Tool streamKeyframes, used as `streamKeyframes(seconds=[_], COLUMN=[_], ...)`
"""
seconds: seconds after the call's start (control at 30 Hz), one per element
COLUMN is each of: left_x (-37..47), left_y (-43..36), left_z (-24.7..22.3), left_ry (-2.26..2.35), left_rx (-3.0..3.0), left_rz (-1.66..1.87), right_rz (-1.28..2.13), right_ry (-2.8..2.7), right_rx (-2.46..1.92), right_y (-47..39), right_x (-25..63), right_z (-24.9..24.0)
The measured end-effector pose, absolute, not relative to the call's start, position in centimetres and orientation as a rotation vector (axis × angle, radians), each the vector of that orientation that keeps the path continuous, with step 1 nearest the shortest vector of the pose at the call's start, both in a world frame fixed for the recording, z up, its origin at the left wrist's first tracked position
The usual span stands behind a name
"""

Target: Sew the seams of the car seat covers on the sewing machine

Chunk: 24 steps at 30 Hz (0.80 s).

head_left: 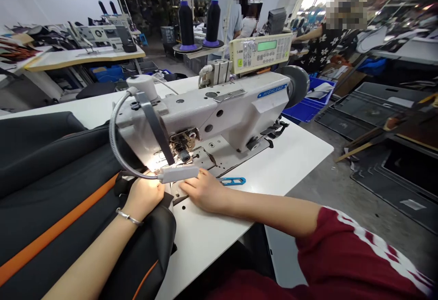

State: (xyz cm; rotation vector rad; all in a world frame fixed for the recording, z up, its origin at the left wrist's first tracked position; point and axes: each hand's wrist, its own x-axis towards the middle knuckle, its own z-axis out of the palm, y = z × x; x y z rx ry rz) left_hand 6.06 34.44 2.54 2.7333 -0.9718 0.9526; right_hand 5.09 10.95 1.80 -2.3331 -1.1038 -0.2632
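A grey-white sewing machine [239, 104] stands on a white table. Black cover material [68, 172] with an orange stripe [65, 225] lies across the left side and reaches the needle area. My left hand [145, 195], with a bangle at the wrist, is closed on the edge of the black material beside the needle area. My right hand [203, 193] rests on the machine bed just right of it, fingers bent and partly hidden behind the lamp head [179, 173]. What its fingertips touch is not clear. Blue thread snips [234, 181] lie behind my right wrist.
A flexible lamp arm [112, 140] curves in front of the machine head. Two black thread cones [186, 26] and a control panel [262, 53] stand behind it. Grey crates [379, 108] and a blue bin [304, 108] are at the right. Other people stand farther back.
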Motion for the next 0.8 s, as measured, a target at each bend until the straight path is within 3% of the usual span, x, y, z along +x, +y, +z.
streamKeyframes(seconds=[0.13,0.2,0.53,0.63,0.8], left_x=[6.2,6.2,4.5,1.3,-7.2], left_y=[34.6,34.8,35.5,35.8,37.3], left_z=[2.2,2.0,3.5,3.8,4.9], left_ry=[-0.952,-0.94,-0.975,-0.986,-1.065], left_rx=[2.736,2.724,2.671,2.658,2.617], left_rz=[0.942,0.916,0.761,0.728,0.715], right_rz=[-0.615,-0.632,-0.296,-0.257,-0.09], right_ry=[-1.182,-1.195,-1.036,-1.097,-0.966], right_rx=[-2.487,-2.439,-2.352,-2.356,-1.952], right_y=[7.2,7.1,17.0,17.2,16.3], right_x=[2.9,2.0,-2.4,-4.9,-7.4], right_z=[1.5,1.2,1.3,1.4,2.1])
